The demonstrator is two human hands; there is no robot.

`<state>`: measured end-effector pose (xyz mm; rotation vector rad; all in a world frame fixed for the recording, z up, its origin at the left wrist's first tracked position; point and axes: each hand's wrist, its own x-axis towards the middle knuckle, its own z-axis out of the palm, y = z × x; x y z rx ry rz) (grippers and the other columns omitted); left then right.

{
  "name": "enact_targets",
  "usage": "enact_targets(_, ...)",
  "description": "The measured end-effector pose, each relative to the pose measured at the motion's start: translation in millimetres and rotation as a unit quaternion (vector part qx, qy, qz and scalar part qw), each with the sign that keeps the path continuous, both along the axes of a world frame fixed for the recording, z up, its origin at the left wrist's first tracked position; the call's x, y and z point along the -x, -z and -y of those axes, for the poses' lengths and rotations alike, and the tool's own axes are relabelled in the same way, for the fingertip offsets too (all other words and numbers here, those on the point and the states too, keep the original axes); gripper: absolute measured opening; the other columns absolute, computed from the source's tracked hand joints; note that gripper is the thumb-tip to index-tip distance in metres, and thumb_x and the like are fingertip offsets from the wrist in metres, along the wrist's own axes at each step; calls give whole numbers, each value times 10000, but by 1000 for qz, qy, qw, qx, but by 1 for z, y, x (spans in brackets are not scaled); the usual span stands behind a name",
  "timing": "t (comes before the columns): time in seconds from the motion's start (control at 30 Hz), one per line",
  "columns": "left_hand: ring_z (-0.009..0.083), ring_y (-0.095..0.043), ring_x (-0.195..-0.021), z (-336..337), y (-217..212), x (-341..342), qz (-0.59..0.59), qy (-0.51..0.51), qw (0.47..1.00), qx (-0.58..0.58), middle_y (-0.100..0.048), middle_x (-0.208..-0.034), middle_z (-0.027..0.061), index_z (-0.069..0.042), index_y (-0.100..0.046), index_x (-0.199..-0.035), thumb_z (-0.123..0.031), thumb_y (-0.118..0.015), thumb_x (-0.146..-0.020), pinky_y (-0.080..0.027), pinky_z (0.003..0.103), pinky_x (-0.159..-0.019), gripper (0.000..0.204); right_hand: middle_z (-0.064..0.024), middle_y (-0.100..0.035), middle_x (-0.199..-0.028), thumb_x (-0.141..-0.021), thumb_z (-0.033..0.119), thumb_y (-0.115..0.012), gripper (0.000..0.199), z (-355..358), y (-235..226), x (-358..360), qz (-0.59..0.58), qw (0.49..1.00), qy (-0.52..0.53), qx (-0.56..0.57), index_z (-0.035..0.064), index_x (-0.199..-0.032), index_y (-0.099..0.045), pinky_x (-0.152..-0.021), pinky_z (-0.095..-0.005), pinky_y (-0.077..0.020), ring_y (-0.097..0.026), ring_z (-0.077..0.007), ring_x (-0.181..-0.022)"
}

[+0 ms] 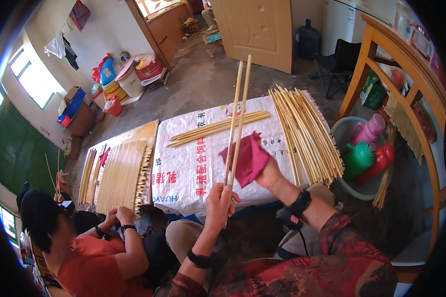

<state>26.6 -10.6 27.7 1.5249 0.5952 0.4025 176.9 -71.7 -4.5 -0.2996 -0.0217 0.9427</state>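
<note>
Sticks [243, 99], two, stand tilted above the sack-covered table [183, 161], left hand [218, 200] clamped near their lower ends, right hand [270, 176] closed on red cloth [251, 161]; that low grip could let the long tops splay or whip if the cloth snags.

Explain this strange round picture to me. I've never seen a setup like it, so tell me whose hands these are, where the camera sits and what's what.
There is no machine here, just a person's bare hands. The one picture comes from a wide fisheye camera worn on the head, looking down, so straight edges bend near the rim. The left hand grips two long sticks; the right hand holds a magenta cloth, which shows on both sides of them. On the white printed sheet lie a small bundle of sticks and, at right, a large pile of sticks. At left, a co-worker sits by another row of sticks.
</note>
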Motion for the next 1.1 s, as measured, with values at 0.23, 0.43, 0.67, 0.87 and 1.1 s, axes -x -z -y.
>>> enact_targets(0.23,121,-438,-380,20,20,-27,-65,-33,993,-93,-529,-573,86,-22,-433,-827,-165,-411,-870,-339,263,-356,150,-31,-546,-864,-831,180,-519,242,-7,19,30,172,965,94,173,32,-1019,-480,-677,-250,-454,-534,-108,-750)
enact_targets(0.43,193,-475,-473,29,41,-22,-43,-37,977,-207,-462,-544,96,-27,-414,-782,-183,-404,-866,-367,327,-446,178,-41,-549,-747,-846,214,-504,181,-14,26,17,155,957,129,209,47,-916,-491,-604,-258,-473,-547,-133,-651)
enact_targets(0.67,84,-429,-527,7,48,83,43,138,911,-387,-435,-616,19,-21,-462,-786,-28,-492,-805,-351,226,-441,36,-45,-536,-684,-847,257,-491,183,-6,5,-58,98,949,227,196,74,-852,-495,-497,-309,-468,-530,-165,-552)
enact_targets(0.87,67,-382,-442,-6,22,187,-135,120,980,86,-401,-567,1,-44,-446,-723,-93,-414,-856,-303,188,-384,146,-82,-568,-818,-890,254,-394,240,20,24,-139,81,923,360,108,43,-952,-489,-671,-348,-484,-564,-211,-740)
enact_targets(1.1,71,-297,-299,-3,-20,138,-115,30,967,227,-379,-429,11,-55,-443,-821,-265,-288,-918,-244,197,-294,279,-77,-555,-1006,-874,309,-432,332,-7,20,-77,33,986,158,52,44,-1068,-477,-818,-336,-444,-542,-199,-907)
